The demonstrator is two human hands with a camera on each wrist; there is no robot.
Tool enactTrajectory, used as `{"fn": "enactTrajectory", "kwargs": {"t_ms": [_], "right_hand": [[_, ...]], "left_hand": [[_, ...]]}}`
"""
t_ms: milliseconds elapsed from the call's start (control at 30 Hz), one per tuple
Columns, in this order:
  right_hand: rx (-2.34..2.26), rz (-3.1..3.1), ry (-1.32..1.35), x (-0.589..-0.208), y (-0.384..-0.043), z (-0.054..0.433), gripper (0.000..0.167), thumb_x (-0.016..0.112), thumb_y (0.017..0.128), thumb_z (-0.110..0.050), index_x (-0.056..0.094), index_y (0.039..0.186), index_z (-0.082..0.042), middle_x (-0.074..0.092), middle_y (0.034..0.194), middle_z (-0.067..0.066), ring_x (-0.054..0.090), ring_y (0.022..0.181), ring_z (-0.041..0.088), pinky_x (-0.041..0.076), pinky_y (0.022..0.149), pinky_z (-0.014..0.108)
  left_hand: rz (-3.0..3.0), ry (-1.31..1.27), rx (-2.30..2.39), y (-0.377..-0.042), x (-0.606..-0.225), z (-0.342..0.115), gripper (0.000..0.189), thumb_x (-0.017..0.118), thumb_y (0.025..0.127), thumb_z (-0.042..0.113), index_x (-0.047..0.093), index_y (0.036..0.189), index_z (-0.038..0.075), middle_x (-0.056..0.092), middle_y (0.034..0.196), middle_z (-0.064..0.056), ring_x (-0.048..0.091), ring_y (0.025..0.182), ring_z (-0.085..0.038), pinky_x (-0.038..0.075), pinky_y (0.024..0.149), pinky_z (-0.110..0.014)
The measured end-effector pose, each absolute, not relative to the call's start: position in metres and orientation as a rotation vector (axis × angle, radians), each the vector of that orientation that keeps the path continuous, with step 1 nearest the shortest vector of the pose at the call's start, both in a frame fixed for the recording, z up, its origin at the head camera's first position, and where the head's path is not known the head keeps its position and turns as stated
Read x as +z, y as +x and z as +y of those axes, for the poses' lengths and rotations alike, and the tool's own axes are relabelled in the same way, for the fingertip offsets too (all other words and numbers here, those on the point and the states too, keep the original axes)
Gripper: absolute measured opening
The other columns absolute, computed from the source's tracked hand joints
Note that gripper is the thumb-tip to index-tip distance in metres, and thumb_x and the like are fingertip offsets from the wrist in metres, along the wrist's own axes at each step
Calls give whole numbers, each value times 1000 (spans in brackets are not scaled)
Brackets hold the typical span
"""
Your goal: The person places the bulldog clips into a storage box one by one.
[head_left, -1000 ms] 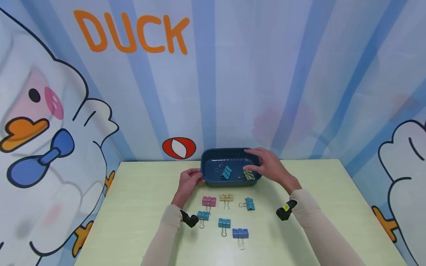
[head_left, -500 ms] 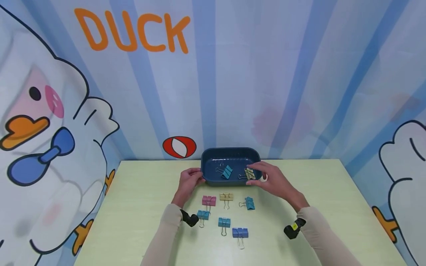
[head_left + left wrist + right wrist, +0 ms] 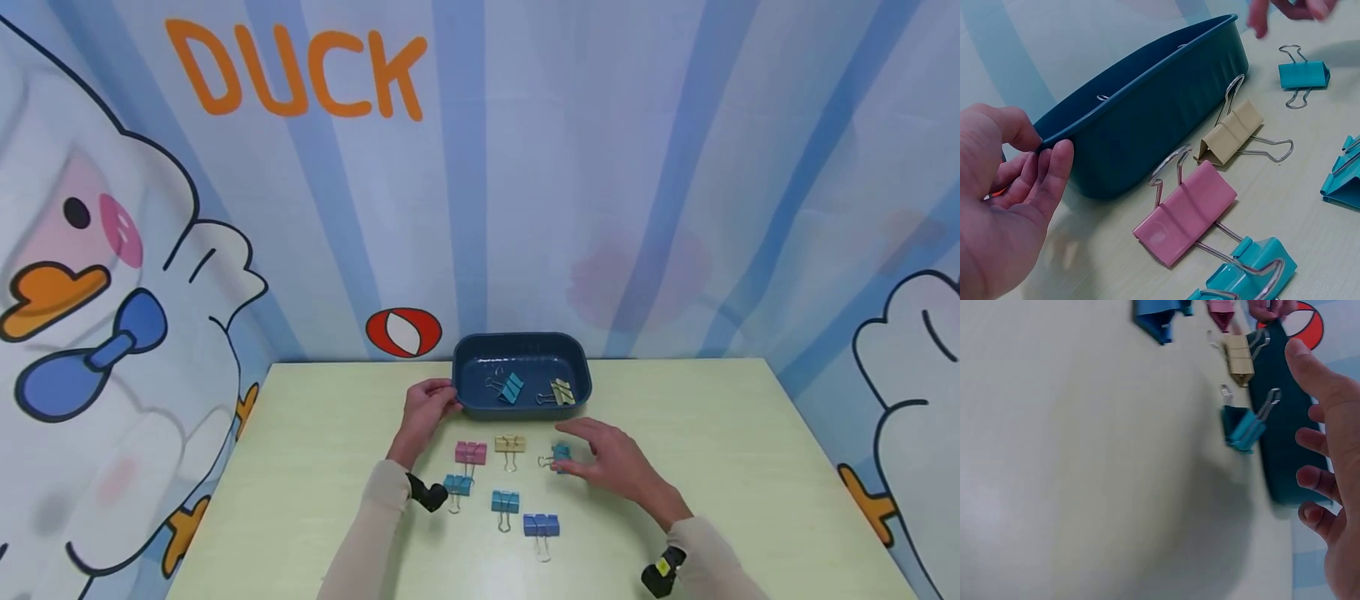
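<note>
My left hand (image 3: 422,419) pinches the left end of a dark blue tray (image 3: 1147,119) between thumb and fingers. My right hand (image 3: 621,467) hovers with fingers spread at the right-hand teal binder clip (image 3: 561,454), its thumb overlapping the clip in the head view; nothing is in its grasp. That clip lies on its side, handles to the left. Inside the tray lie a teal binder clip (image 3: 512,388) and a patterned yellow one (image 3: 563,392). In front of it stand a pink binder clip (image 3: 1186,212) and a cream one (image 3: 1233,132).
Nearer on the pale table (image 3: 315,475) are a teal clip (image 3: 457,486) beside my left wrist, another teal clip (image 3: 506,502) and a blue clip (image 3: 542,525). Behind the tray hangs a striped blue curtain (image 3: 517,208) with duck pictures.
My right hand has let go of the yellow clip in the tray and come back toward me, over the teal clip on the table. The left hand stays at the tray.
</note>
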State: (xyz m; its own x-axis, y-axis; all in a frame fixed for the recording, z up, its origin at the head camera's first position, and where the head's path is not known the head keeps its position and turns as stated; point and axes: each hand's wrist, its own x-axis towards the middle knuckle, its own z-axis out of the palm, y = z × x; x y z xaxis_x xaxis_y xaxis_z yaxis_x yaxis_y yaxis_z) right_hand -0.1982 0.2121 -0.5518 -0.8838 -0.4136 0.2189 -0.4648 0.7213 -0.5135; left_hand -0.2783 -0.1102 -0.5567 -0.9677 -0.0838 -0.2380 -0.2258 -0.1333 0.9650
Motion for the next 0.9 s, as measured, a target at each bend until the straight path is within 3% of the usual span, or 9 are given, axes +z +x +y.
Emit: {"fn": "enactTrajectory", "kwargs": {"t_ms": [133,400,633,900], "right_hand": [[704,-2889,647,-570,-189,210,68,78,83,-63,72,131,-16,70,129,7,66,119,29,56,97,52],[546,-2877,520,-592,-176,206,62,80,84,-58,74,129,-16,72,123,5,68,112,27,59,89,47],[572,-2774,505,-596,-173,203,46,84,86,-38,77,123,-13,75,115,4,68,100,22,60,81,43],[656,-2784,466,-597,-173,203,39,80,87,-22,76,124,-12,75,119,5,70,99,25,61,79,45]], "left_hand": [[2013,-363,2265,-277,-557,-111,30,61,101,2,60,127,-12,62,122,-35,68,75,-15,61,75,-23],[2016,-364,2265,-276,-555,-110,28,61,101,2,61,126,-11,62,123,-34,68,76,-16,61,76,-23],[2013,-377,2261,-276,-555,-109,29,60,101,3,60,127,-10,61,124,-34,68,77,-16,61,76,-23],[2021,-394,2253,-277,-557,-108,29,61,101,3,61,127,-9,62,123,-32,68,78,-17,61,77,-23]]}}
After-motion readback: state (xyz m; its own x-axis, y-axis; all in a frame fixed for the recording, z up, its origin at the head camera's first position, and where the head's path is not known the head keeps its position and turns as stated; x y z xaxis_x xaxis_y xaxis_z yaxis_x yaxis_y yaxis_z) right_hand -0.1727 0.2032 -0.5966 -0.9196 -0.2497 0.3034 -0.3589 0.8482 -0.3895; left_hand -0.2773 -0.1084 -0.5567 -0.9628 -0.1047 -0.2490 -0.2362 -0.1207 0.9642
